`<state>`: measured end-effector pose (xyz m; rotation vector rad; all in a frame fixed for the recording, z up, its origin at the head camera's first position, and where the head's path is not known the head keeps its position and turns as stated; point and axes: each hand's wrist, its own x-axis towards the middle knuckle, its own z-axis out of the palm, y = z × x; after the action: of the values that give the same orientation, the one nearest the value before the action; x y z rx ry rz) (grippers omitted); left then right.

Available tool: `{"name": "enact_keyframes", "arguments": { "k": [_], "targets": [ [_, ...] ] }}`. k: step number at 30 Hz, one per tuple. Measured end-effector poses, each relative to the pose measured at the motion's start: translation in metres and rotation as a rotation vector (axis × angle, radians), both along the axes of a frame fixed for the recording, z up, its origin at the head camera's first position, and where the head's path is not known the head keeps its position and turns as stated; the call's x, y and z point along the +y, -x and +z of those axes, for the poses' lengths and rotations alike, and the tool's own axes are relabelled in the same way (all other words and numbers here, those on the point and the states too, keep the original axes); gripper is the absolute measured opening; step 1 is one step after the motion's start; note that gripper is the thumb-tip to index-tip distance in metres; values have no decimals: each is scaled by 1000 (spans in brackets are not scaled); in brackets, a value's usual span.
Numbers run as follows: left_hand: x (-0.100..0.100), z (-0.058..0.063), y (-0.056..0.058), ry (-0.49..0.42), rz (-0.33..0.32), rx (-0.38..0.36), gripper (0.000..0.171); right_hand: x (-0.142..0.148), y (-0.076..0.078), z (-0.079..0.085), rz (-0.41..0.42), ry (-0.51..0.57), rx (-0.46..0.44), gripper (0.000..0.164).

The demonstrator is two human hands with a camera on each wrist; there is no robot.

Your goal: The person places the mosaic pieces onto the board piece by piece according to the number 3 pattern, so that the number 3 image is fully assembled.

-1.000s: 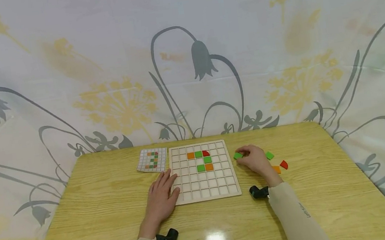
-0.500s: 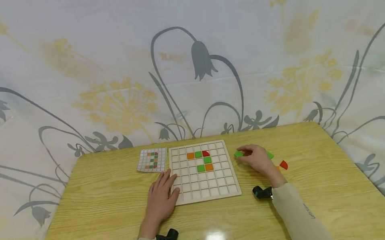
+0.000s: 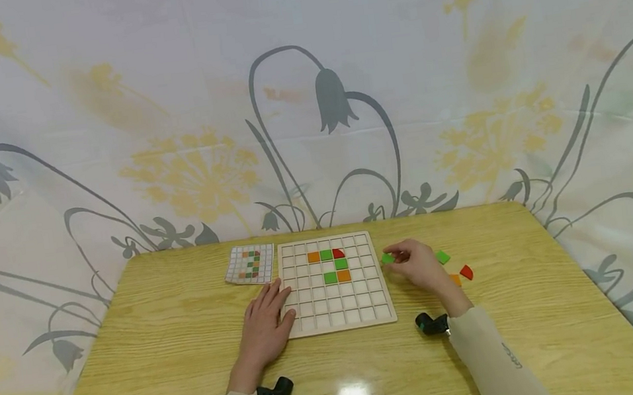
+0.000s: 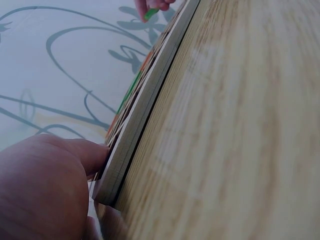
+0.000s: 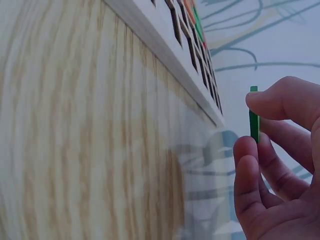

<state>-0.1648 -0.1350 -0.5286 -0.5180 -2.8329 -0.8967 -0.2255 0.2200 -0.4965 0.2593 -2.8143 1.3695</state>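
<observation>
My right hand [image 3: 422, 267] pinches a green square tile [image 5: 254, 117] between thumb and fingers, just right of the wooden grid board [image 3: 310, 306]. The left hand [image 3: 266, 324] rests with straight fingers on the board's left edge; its thumb shows at the rim in the left wrist view. In the board's upper middle cells lie an orange tile [image 3: 313, 256], a green tile [image 3: 326, 255] and a red quarter-round tile [image 3: 338, 253] in a row. Below them sit more green and orange tiles.
Left of the board lies a pattern card [image 3: 250, 264] with a printed grid of coloured cells. Right of my right hand are a loose green tile [image 3: 442, 257], a red quarter-round piece [image 3: 466, 272] and a partly covered orange piece [image 3: 455, 280]. A floral curtain hangs behind the table.
The right hand, holding the green tile, has shifted slightly left toward the board's right edge. My left hand has stayed in place.
</observation>
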Motion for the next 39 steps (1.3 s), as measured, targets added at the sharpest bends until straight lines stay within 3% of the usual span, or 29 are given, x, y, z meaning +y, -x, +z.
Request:
{"name": "enact_keyframes", "arguments": {
  "k": [10, 23, 39],
  "targets": [
    [1, 1, 0, -8, 2, 6, 46, -18, -5, 9, 116, -21, 73, 30],
    [0, -2, 0, -1, 5, 9, 47, -46, -9, 9, 228, -33, 56, 27],
    [1, 1, -1, -12, 1, 9, 46, -65, -13, -3, 281, -54, 44, 20]
  ]
}}
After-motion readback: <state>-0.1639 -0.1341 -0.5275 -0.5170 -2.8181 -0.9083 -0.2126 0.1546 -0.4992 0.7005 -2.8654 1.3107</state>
